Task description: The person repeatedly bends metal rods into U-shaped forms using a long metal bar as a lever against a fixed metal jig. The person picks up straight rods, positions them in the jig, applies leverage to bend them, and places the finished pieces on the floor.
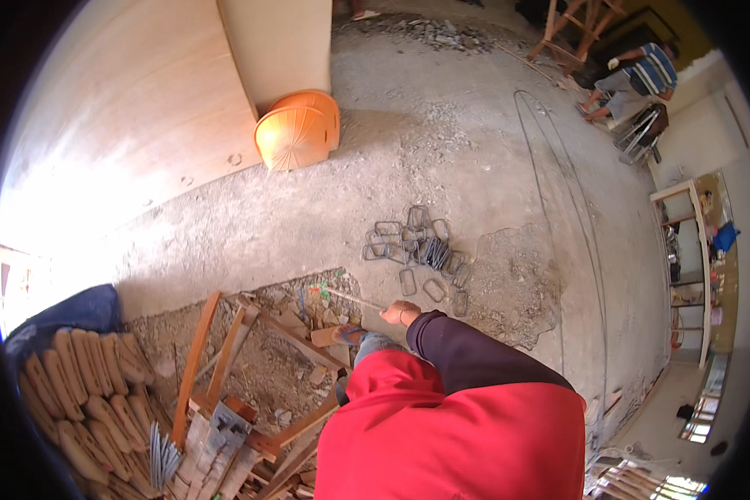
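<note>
From where I stand, bare concrete floor (250, 225) runs wide up-left of the metal rings (434, 252) — a hand passes freely there. Rings block low sweeps ahead of the right hand (401, 313); its thin rod (354, 298) juts left. Timber frame (195, 367) crowds that side, above rubble (267, 375). Long wire (590, 237) lies right — any lift off the floor hard to tell.
</note>
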Motion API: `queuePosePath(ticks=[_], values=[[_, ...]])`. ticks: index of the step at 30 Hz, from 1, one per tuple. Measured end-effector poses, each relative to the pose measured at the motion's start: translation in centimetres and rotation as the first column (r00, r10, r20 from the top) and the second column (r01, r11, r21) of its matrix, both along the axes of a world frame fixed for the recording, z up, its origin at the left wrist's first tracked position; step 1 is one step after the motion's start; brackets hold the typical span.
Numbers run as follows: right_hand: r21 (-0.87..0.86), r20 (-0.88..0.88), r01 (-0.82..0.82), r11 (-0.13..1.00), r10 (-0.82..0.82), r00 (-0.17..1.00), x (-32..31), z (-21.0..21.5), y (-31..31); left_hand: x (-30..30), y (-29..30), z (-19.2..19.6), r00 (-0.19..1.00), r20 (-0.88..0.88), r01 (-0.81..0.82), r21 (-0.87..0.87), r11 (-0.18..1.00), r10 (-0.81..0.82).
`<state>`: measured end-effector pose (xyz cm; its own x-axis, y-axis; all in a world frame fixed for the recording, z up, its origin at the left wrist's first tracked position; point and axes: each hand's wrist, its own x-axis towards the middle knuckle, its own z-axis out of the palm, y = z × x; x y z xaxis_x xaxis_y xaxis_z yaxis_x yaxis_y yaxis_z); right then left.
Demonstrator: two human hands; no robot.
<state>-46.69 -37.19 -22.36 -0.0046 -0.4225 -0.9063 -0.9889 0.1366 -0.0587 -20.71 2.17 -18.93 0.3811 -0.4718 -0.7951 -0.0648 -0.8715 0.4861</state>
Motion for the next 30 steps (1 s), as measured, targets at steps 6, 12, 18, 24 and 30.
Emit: queuePosePath(ticks=[6,12,18,24,30], values=[[-0.037,-0.019,0.06,0.998,-0.06,0.998,-1.7,0.4,1.6,1.4,-4.0,2.0,0.999,0.013,0.048,-0.073,0.996,-0.047],[-0.029,-0.069,0.105,0.994,-0.107,0.992,-4.7,-0.7,6.7,2.7,-3.6,2.7,0.995,0.012,0.095,-0.19,0.977,-0.095],[-0.041,-0.075,0.234,0.971,-0.236,0.969,-5.6,-0.6,14.8,4.2,-0.7,3.3,0.993,0.01,0.116,-0.307,0.945,-0.119],[-0.066,-0.023,0.308,0.949,-0.311,0.95,-4.7,-0.9,21.6,5.6,3.0,3.8,0.992,0.006,0.12,-0.391,0.912,-0.128],[-0.15,-0.009,0.318,0.936,-0.323,0.946,-4.1,-4.2,25.1,6.7,6.3,4.2,0.992,0.004,0.118,-0.442,0.889,-0.13]])
